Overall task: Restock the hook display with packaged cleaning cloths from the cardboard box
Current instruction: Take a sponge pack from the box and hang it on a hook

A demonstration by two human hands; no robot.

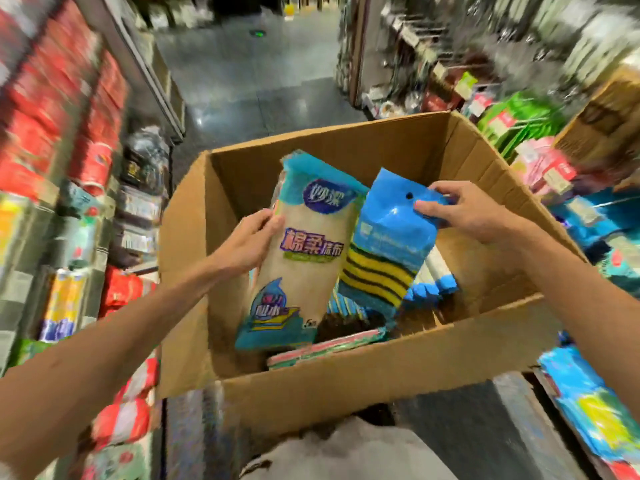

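An open cardboard box [363, 382] sits in front of me in a shop aisle. My left hand [249, 242] grips the left edge of a tall beige and blue pack of cleaning cloths [304, 271], held upright over the box. My right hand [474, 211] pinches the blue header of a second pack [384, 251] with yellow and black striped cloths, beside the first. More packs [325, 348] lie in the box bottom, partly hidden by the two held ones.
Shelves of red packaged goods [52, 133] line the left side. On the right, a display with hanging green, pink and blue packs [519, 123] and another cardboard box [609, 123]. Blue packs [595, 410] hang at lower right. The tiled aisle floor [249, 74] stretches ahead.
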